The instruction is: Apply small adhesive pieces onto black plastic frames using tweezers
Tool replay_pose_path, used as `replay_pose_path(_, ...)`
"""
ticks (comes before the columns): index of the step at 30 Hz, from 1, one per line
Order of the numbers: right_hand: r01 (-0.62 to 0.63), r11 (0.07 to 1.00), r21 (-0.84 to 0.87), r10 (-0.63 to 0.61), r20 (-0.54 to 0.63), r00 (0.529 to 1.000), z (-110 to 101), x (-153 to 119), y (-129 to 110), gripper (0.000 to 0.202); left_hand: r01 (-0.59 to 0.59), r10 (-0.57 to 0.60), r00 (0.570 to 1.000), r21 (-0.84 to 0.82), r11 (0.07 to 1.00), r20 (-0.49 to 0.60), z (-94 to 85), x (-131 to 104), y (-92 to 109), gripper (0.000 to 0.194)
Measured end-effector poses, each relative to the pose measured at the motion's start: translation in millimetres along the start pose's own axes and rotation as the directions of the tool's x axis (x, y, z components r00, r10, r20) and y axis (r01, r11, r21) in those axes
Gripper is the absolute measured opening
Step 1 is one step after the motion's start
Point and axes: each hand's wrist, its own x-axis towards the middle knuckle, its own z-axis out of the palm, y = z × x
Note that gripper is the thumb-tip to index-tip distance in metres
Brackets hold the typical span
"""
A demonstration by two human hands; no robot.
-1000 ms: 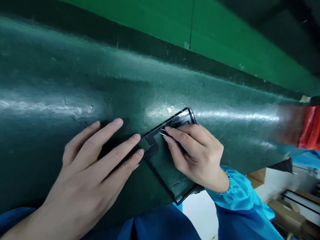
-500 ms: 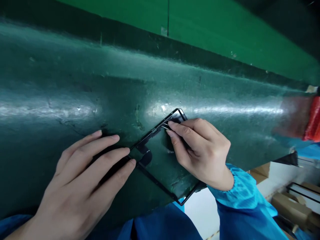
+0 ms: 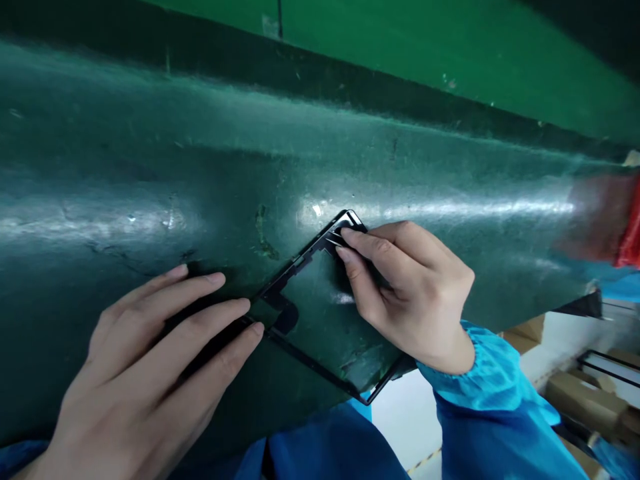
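Note:
A thin black rectangular frame (image 3: 286, 316) with an open middle lies tilted on the green work surface, its lower corner reaching past the near edge. At its left corner, the index fingertip and thumb of my left hand (image 3: 145, 360) touch the rim on either side, fingers spread. My right hand (image 3: 415, 293) pinches what look like small metal tweezers (image 3: 334, 238) between thumb and index finger. Their two thin tips point at the inner edge near the frame's top corner. My right fingers hide most of the tweezers and part of the frame's right side.
The glossy green work surface (image 3: 125, 160) runs up to a green wall panel (image 3: 400, 47). Something red (image 3: 631, 233) stands at the far right. Below the edge are cardboard boxes (image 3: 583, 400) and a pale floor.
The view has shifted slightly. The tweezer tips have moved a little nearer the frame's top corner. Both hands keep the same hold on their things.

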Motion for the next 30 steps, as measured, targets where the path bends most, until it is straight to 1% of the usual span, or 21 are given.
replay_pose_path(7, -0.022, 0.998, -0.054, 0.021, -0.018, 1.0, 0.1, 1.0, 1.6, 0.02, -0.052, 0.05, 0.998, 0.055, 0.997, 0.034, -3.5, 4.7, 0.0, 0.029)
replay_pose_path(13, -0.036, 0.994, -0.103, 0.036, -0.004, 0.999, 1.1, 2.1, 1.6, 0.019, -0.059, 0.053, 0.995, 0.074, 0.996, 0.08, -6.9, 6.9, 1.9, 0.028)
replay_pose_path(18, -0.069, 0.99, -0.122, 0.071, 0.01, 0.997, 0.6, 3.2, 0.3, 0.017, -0.047, 0.041, 0.996, 0.067, 0.997, 0.082, -5.6, 9.6, 1.7, 0.027)
replay_pose_path(21, -0.079, 0.988, -0.135, 0.078, -0.008, 0.997, 1.0, 3.8, 1.5, 0.018, -0.037, 0.031, 0.996, 0.063, 0.997, 0.083, -5.2, 8.7, 1.5, 0.028)
replay_pose_path(24, -0.098, 0.983, -0.152, 0.095, -0.026, 0.995, 2.2, 4.2, 3.4, 0.018, -0.058, 0.053, 0.995, 0.054, 0.997, 0.087, -5.6, 7.2, 0.5, 0.029)
replay_pose_path(26, -0.096, 0.983, -0.154, 0.092, -0.034, 0.995, 3.0, 4.3, 4.1, 0.019, -0.077, 0.073, 0.994, 0.051, 0.996, 0.08, -5.8, 6.8, -0.1, 0.028)
replay_pose_path(30, -0.082, 0.983, -0.164, 0.075, -0.049, 0.996, 3.8, 4.0, 3.5, 0.019, -0.071, 0.069, 0.995, 0.022, 0.997, 0.074, -4.6, 7.6, 0.8, 0.023)
